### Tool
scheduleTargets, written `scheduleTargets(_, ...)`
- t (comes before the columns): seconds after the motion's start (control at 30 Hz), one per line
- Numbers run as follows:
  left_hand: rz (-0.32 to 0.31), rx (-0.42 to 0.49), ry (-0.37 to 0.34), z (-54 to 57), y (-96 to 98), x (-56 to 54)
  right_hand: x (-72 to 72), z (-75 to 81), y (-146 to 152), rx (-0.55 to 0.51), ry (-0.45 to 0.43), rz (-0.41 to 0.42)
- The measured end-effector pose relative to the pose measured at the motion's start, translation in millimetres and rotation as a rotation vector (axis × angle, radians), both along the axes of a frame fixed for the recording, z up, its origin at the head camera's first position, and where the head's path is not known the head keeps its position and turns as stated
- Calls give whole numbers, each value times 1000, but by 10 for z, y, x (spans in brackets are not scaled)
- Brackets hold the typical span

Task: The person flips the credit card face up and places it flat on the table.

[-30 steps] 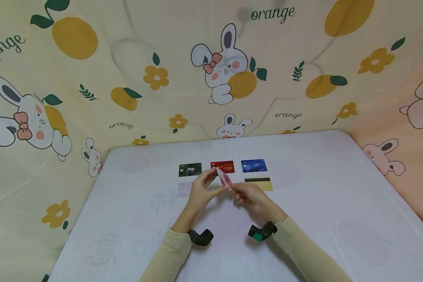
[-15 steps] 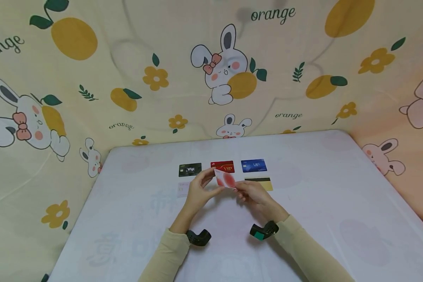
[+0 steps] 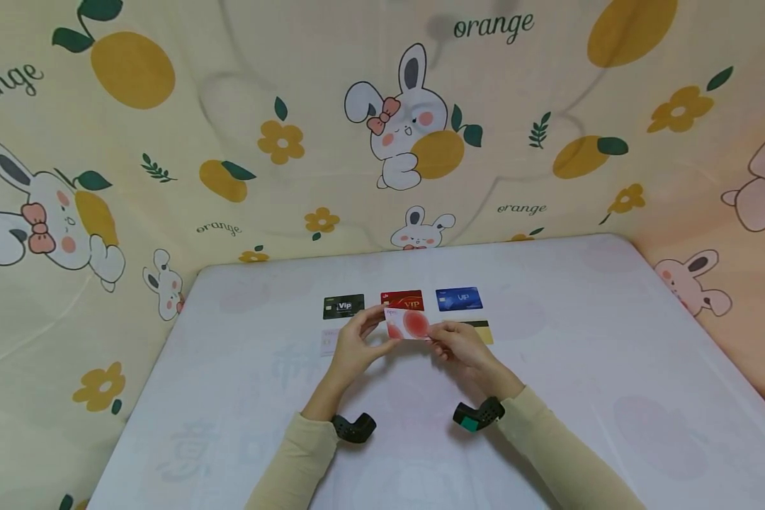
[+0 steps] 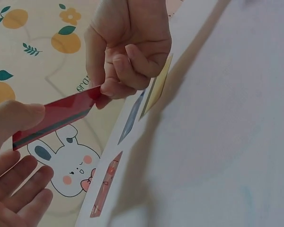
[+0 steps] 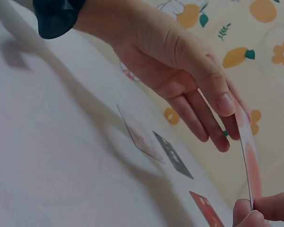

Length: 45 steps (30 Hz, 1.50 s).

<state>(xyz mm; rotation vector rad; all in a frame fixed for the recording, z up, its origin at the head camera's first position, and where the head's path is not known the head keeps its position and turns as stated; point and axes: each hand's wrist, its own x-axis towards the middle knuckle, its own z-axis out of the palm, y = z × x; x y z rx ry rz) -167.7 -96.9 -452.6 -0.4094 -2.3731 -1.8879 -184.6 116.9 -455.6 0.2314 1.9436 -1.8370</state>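
Note:
A white card with red circles (image 3: 408, 324) is held up above the table between my two hands. My left hand (image 3: 355, 347) pinches its left end between thumb and fingers. The right hand (image 3: 464, 348) pinches the lower right corner with thumb and forefinger, its other fingers curled in. In the left wrist view the red back of the card (image 4: 68, 113) shows a dark stripe. Seen from the right wrist, the card is almost edge-on. Behind it on the table lies a red VIP card (image 3: 403, 299), its lower part covered by the held card.
A dark green Vip card (image 3: 343, 307) and a blue VIP card (image 3: 460, 299) flank the red one. Below them lie a pale pink card (image 3: 329, 343), partly behind my left hand, and a gold card with a black stripe (image 3: 483, 331). A patterned cloth (image 3: 331, 85) hangs behind the table.
The held card has turned from a steep, narrow tilt until its circle-printed face shows broadly to the head camera. My right hand has shifted slightly right. The cards on the table stay put.

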Motion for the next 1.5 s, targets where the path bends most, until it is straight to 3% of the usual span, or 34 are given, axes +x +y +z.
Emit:
scheduleTargets(0.3,-6,-55,17,-101,-27,-34,-19,-11,9,70,33,-13)
scheduleTargets(0.57,15,-227,61,-140,-36,-44,-31,-39,14,97,19,-25)
scheduleTargets(0.77,18,-304,72,-157,-40,-54,-44,-79,14,118,22,-21)
scheduleTargets(1.17,56,-377,62,-232,-51,-77,-72,-104,-13,166,61,-23)
scheduleTargets(1.5,64,-422,1,-273,-59,-96,-92,-141,-35,201,74,-36)
